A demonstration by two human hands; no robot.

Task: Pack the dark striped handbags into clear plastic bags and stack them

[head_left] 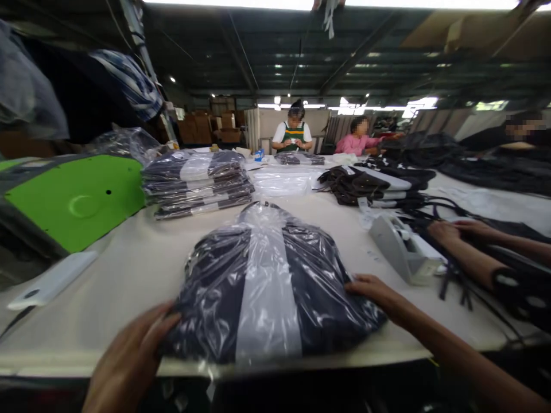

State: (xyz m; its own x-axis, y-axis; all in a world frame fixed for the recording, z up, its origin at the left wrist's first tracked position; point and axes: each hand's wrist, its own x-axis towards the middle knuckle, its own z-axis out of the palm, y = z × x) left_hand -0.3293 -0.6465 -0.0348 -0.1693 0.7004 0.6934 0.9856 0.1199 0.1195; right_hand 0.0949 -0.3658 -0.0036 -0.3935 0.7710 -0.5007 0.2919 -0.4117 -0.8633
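Note:
A dark folded garment in a clear plastic bag (pixel 215 287) lies in front of me at the table's near edge, a pale band running down its middle. At its lower left side, my left hand (pixel 131 353) has its thumb and fingers closed on the plastic edge. My right hand (pixel 376 292) grips the right side of the bag, fingertips on the plastic. The left hand is slightly blurred, and part of its grip is hidden.
Behind the bag stands a stack of bagged garments (pixel 198 186). Left are a green-sided machine (pixel 81 201) and a white device (pixel 54 281). A tape dispenser (pixel 404 249) stands right, beside a co-worker's hands (pixel 465 235) and dark garments (pixel 361 183). Other people sit across the table.

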